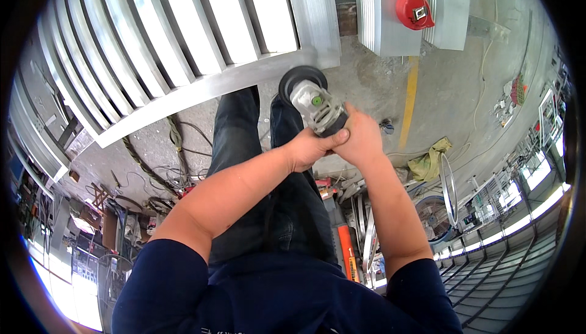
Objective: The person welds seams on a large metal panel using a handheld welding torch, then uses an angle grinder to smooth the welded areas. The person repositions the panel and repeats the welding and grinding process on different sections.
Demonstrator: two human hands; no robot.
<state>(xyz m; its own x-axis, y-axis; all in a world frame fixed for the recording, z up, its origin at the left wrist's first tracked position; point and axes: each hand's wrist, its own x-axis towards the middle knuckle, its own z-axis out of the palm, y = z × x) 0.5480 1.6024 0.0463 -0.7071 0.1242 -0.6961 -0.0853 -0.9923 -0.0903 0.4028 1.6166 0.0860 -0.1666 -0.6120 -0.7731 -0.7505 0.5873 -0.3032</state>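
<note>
Both hands are closed round an angle grinder (318,103) with a silver-grey head and a round black disc (300,83). My right hand (361,135) wraps its body from the right, while my left hand (310,149) grips it from the left, thumb lying toward the right hand. The disc is at the near right corner of a slatted metal frame (320,53); I cannot tell whether it touches. Most of the grinder's body is hidden under my fingers.
Past the frame, a red tape measure (408,11) rests on pale metal profiles (390,35). A yellow line (410,99) marks the floor. To the right lie a green cloth (429,162) and a wheel-like ring (450,188). Cables (149,166) trail at the left.
</note>
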